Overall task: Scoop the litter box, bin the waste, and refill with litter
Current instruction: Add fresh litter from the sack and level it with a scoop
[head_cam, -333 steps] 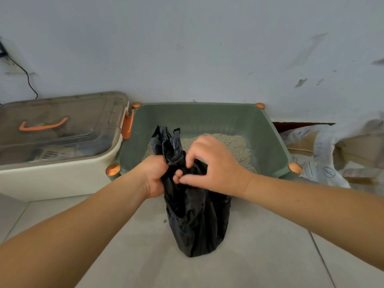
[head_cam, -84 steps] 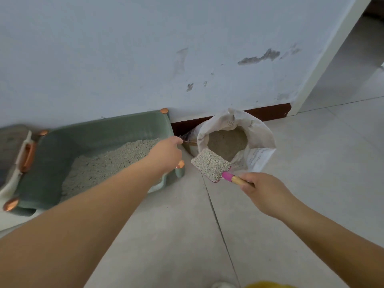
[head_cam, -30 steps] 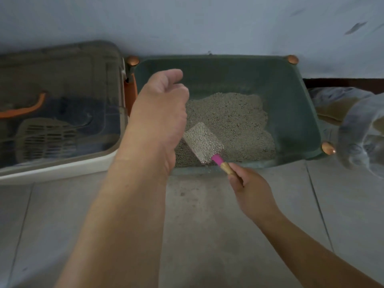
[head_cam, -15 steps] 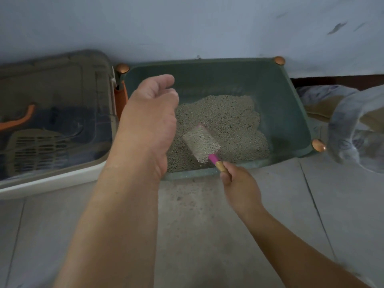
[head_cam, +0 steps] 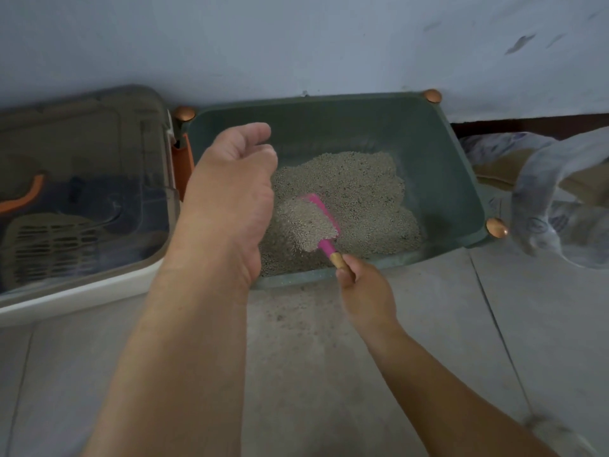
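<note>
A green litter box point(head_cam: 438, 166) with copper corner knobs stands against the wall, holding a heap of pale grey litter point(head_cam: 359, 189). My right hand point(head_cam: 365, 288) grips the wooden handle of a small pink scoop point(head_cam: 324, 222). The scoop is tilted to the left inside the box and litter slides off its blade onto the heap. My left hand point(head_cam: 230, 196) hovers over the box's left front part, fingers loosely curled, holding nothing. The white litter sack point(head_cam: 560, 199) lies blurred at the right.
A cream storage bin point(head_cam: 82, 285) with a smoky clear lid and orange handle sits left of the box, a slotted scoop visible inside. Grains of litter speckle the grey floor tiles point(head_cam: 296, 324) in front of the box. The wall runs directly behind.
The scoop has gone from level and heaped to tilted left inside the box, and its litter is pouring out. My right hand moved slightly forward. My left hand stays above the box.
</note>
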Demonstrator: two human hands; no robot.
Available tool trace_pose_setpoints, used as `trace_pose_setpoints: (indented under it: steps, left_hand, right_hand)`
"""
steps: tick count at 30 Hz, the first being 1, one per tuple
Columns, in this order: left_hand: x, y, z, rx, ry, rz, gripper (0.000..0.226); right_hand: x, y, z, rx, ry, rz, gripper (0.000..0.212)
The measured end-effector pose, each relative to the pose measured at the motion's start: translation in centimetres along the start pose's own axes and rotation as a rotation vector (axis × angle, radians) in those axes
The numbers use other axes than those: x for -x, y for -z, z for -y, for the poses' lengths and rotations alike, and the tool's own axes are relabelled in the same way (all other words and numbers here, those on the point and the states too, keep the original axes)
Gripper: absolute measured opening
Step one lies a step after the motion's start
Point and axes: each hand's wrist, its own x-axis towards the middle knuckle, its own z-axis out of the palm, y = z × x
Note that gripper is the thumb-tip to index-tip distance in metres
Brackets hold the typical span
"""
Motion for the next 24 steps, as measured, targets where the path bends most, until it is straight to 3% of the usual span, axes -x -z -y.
trace_pose_setpoints:
  steps: [8, 13, 20, 24]
  left_hand:
    - [-0.2, -0.5, 0.3, -0.012, 0.000, 0.027, 0.027]
    - [-0.2, -1.2, 0.4, -0.015, 0.002, 0.038, 0.028]
    - [-0.3, -1.1, 0.4, -0.006, 0.010, 0.034, 0.027]
    - [-0.2, -1.3, 0.3, -0.009, 0.003, 0.034, 0.028]
  right_hand:
    - [-0.7, 3.3, -4.2, -0.005, -0.270, -0.206, 0.034]
    - [-0.1, 1.8, -3.1, 0.018, -0.167, -0.108, 0.033]
    - [-0.8, 3.6, -4.8, 0.007, -0.241, -0.215, 0.035]
    - [0.1, 3.0, -3.9, 0.047, -0.179, -0.147, 0.034]
